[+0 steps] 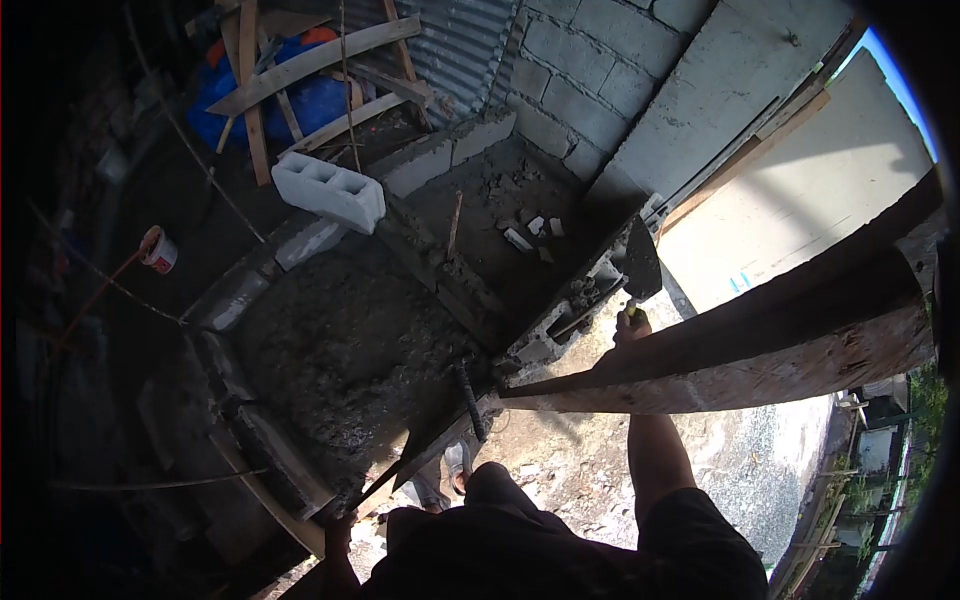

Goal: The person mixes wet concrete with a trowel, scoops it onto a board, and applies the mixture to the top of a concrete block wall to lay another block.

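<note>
My right hand [631,326] is closed round the yellowish handle of a trowel [641,262], whose dark blade points up beside a low block wall's rough end [540,345]. A long wooden plank [740,375] crosses over my right forearm. At the lower left my left hand [339,532] is in deep shadow, at the near corner of a block-edged bay of wet grey mortar [340,340]; its fingers cannot be made out. A dark straight edge runs from near that hand up towards the plank's end. A ribbed steel bar [469,400] stands near that end.
A hollow concrete block [328,190] lies on the bay's far edge. Behind are wooden pieces [315,65], a blue tarp [210,105] and a block wall [580,75]. A small bucket [158,249] is at left. Thin rods cross the left side.
</note>
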